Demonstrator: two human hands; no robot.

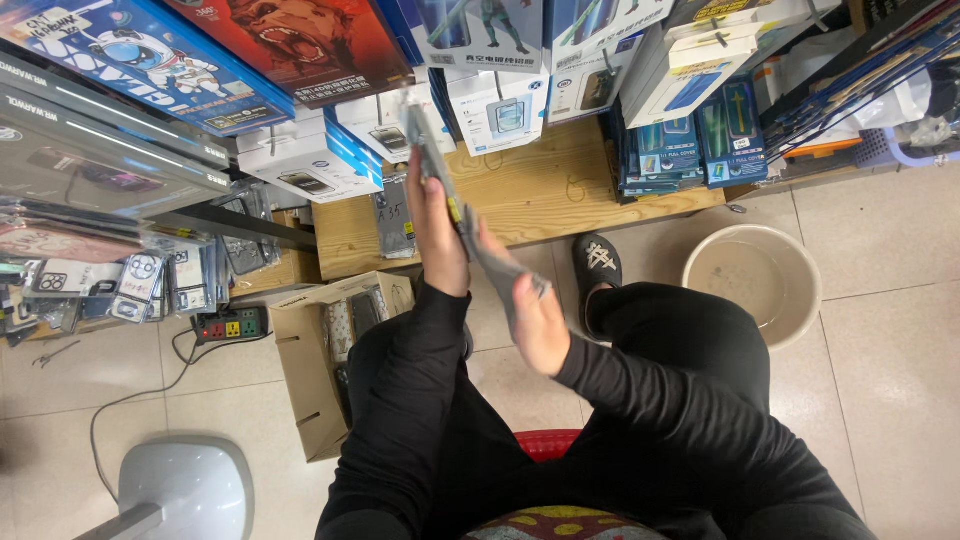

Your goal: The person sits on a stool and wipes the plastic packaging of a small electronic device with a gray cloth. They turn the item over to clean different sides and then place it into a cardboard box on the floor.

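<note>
I see both hands closed on one flat grey packet [470, 235], left hand [437, 232] high, right hand [538, 322] at its lower end.

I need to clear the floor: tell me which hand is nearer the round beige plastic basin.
Right. The right hand is left of the round beige plastic basin, across the black-trousered knee; the left hand is farther left, both gripping flat grey packets.

Both hands, left hand [437, 235] and right hand [540, 325], grip a flat grey packet [470, 235].
</note>
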